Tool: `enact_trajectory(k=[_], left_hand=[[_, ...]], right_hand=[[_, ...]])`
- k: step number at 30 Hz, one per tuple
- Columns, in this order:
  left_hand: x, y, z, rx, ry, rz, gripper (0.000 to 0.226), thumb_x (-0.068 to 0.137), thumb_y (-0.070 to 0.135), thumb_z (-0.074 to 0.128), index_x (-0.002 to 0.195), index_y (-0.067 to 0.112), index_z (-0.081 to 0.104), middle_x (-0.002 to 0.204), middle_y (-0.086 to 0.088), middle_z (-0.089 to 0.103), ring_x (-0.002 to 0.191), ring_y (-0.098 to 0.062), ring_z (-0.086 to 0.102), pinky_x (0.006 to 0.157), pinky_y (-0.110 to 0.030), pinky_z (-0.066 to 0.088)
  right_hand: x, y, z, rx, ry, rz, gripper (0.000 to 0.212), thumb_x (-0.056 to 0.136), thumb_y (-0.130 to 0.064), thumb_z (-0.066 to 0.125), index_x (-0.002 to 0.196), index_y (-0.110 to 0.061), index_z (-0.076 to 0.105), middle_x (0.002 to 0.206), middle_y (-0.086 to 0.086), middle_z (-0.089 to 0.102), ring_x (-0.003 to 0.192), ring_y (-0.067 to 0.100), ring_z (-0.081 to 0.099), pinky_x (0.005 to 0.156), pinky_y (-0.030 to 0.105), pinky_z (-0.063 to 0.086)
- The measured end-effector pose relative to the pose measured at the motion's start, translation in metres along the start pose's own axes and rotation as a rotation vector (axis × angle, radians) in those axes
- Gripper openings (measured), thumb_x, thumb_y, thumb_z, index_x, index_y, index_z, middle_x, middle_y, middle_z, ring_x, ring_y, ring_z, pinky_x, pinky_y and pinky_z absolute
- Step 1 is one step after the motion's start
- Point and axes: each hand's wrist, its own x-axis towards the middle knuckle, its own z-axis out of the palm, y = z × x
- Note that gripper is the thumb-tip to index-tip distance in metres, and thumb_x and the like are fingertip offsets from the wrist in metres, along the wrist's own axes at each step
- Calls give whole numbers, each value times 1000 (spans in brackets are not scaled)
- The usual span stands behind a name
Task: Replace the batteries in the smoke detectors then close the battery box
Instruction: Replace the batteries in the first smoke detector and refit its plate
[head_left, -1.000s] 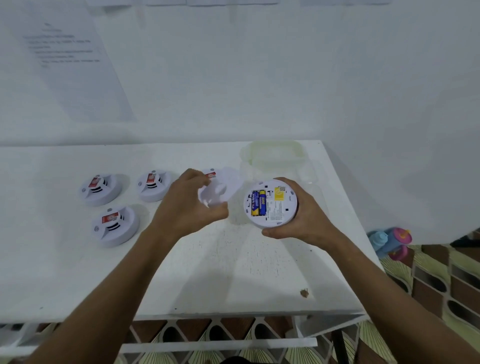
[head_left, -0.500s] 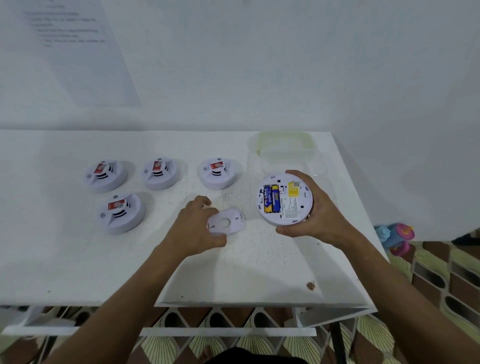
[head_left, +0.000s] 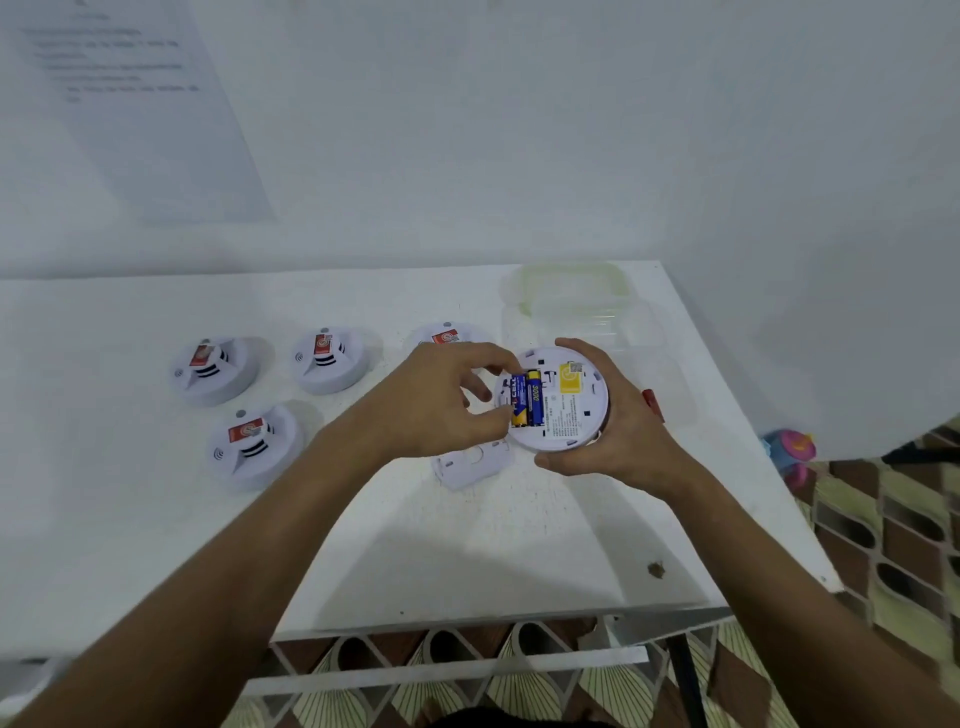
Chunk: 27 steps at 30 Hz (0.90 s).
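My right hand (head_left: 613, 441) holds a white round smoke detector (head_left: 569, 415) back side up, above the table. Its open compartment shows two blue-and-yellow batteries (head_left: 525, 400) side by side. My left hand (head_left: 436, 400) pinches the left battery with thumb and fingertips. The detector's white back cover (head_left: 470, 462) lies flat on the table just below the hands. A clear plastic battery box (head_left: 571, 299) stands at the table's back right, with its lid set askew.
Three more white smoke detectors (head_left: 215, 369) (head_left: 330, 358) (head_left: 254, 444) sit face up on the left of the white table (head_left: 156, 545); another (head_left: 447, 335) peeks out behind my left hand. The table's right edge drops to a patterned floor.
My left hand has laid the back cover on the table and moved right onto the batteries. My right hand has kept hold of the detector.
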Motion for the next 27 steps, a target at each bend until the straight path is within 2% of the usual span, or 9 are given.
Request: enact_trajectory(k=[4,9,12,15,18,22,24,27], left_hand=[[6,0,-9,42,-70,34,42,75,22,78,114,25,61,107,13,61,91,-7,65,78,-32,57],[16,-3,-8,70,-79,52,48,72,21,81,116,21,61,111,7,58,92,-8,62,80,-31,56],[26,-3,-2,158,-98,55,47,69,27,81,111,24,60,109,5,59,89,-8,62,79,-34,56],[40,3,3,274,-104,53,43,66,35,78,102,27,56,102,5,59,85,-10,60,78,-36,55],[56,13,7,345,-99,36,44,66,37,79,100,26,54,98,3,59,85,-12,58,76,-34,52],[77,25,19,415,-98,41,49,67,35,79,106,21,52,95,2,56,85,-15,54,72,-34,50],[88,31,25,455,-107,41,53,70,33,78,113,19,50,96,2,55,85,-17,52,70,-30,47],[100,39,33,475,-126,30,56,72,34,77,117,19,46,102,0,58,88,-17,53,67,-28,47]], right_hand=[[2,-3,10,6,54,-5,101,54,-8,90,139,-18,37,129,-4,58,119,9,59,90,20,52],[3,-2,12,-33,88,-8,97,55,-4,87,136,-23,36,122,-24,58,117,3,58,90,14,49],[6,1,6,-48,72,-17,96,55,-7,87,136,-20,36,127,-12,56,115,-3,57,92,10,46],[13,5,-5,-48,67,-45,94,54,-7,87,134,-19,38,124,-9,56,111,-7,58,88,7,46],[23,11,-20,-46,48,-64,94,53,-7,87,134,-19,40,124,-3,58,110,1,60,87,12,48],[36,23,-42,-74,39,-90,95,50,-10,89,132,-25,44,119,-14,60,109,3,61,86,13,48],[40,28,-53,-77,40,-85,98,48,-16,93,134,-21,46,121,-15,61,111,5,61,89,12,47],[44,32,-69,-77,27,-96,98,50,-38,90,135,-18,46,126,-11,60,115,4,60,95,13,45]])
